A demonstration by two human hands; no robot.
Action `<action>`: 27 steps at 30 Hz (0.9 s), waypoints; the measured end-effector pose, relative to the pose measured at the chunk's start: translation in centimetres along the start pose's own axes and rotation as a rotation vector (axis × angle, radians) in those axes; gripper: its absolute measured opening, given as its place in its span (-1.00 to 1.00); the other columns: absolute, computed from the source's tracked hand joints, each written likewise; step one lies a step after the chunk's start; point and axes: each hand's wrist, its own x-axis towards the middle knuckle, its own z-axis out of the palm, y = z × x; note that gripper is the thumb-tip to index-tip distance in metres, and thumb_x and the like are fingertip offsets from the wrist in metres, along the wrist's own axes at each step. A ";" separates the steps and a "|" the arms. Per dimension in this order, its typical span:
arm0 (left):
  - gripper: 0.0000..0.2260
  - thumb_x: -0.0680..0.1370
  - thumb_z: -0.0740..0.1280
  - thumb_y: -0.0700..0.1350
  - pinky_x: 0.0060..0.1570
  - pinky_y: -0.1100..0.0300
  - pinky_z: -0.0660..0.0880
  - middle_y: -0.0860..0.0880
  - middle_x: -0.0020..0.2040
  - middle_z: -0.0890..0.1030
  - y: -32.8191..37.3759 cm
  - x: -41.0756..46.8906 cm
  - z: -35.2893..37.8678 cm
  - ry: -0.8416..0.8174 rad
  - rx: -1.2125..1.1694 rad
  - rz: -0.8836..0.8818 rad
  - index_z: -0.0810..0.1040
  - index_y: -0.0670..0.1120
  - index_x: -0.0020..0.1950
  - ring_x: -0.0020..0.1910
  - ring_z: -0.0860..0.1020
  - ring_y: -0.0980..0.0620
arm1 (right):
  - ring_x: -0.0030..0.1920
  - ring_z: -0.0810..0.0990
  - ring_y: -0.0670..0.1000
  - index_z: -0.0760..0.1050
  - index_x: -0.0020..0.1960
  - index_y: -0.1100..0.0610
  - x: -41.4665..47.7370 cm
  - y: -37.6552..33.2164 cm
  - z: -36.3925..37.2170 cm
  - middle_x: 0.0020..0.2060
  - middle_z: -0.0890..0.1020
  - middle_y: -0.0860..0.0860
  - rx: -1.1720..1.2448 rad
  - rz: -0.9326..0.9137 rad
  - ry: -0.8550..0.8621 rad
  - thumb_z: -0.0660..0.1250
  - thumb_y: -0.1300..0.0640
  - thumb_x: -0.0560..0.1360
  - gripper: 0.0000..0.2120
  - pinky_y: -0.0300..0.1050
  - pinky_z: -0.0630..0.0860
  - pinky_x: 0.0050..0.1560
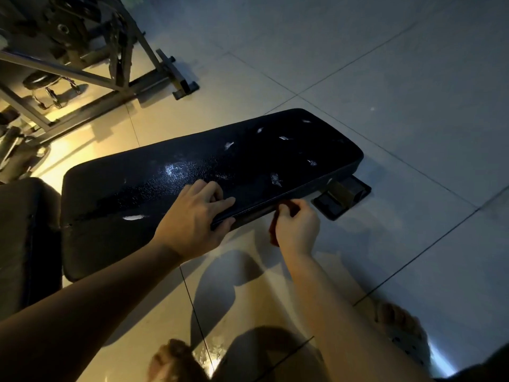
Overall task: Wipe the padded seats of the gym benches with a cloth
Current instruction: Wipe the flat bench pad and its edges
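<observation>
Progress I judge midway: left hand (192, 216) grips the bench (154, 177) edge, right hand (297, 224) pinches what may be a red cloth (287, 203) against its side.

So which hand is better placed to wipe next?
Right hand: it holds the red cloth at the near edge of the bench pad. The left hand only grips that edge, without a cloth.

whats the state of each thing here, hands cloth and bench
bench pad: black, white tears, one glossy patch
left hand: grips the pad's near edge
cloth: dark red, bunched, mostly hidden by the hand
right hand: pinches the cloth at the pad's side edge
</observation>
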 end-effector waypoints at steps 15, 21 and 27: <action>-0.55 0.57 0.25 0.18 0.09 -0.03 0.45 0.04 0.03 0.42 -0.1 0.1 0.3 0.042 -0.021 0.003 0.63 -0.02 0.34 0.04 0.39 -0.02 | -0.05 0.62 0.04 0.58 0.10 0.14 0.3 0.6 0.4 -0.14 0.57 -0.06 -0.138 -0.149 0.095 0.36 0.12 0.61 -0.88 -0.02 0.59 0.01; -0.52 0.57 0.18 0.20 0.02 0.00 0.46 0.01 0.05 0.43 0.1 0.0 0.4 0.016 0.035 0.004 0.60 -0.02 0.34 0.02 0.40 -0.02 | 0.00 0.55 -0.18 0.52 0.17 0.00 -4.2 0.4 2.5 -0.03 0.54 -0.16 0.027 -0.217 -0.065 0.34 0.11 0.62 -0.86 -0.28 0.53 0.06; -0.50 0.54 0.16 0.24 -0.09 -0.01 0.43 -0.02 -0.04 0.41 0.5 1.8 0.4 -0.008 0.123 0.037 0.57 -0.01 0.33 -0.08 0.40 -0.05 | -0.03 0.50 -0.22 0.50 0.21 0.02 -2.8 1.8 2.4 -0.01 0.51 -0.16 -0.084 -0.430 -0.111 0.31 0.05 0.62 -0.82 -0.41 0.46 -0.04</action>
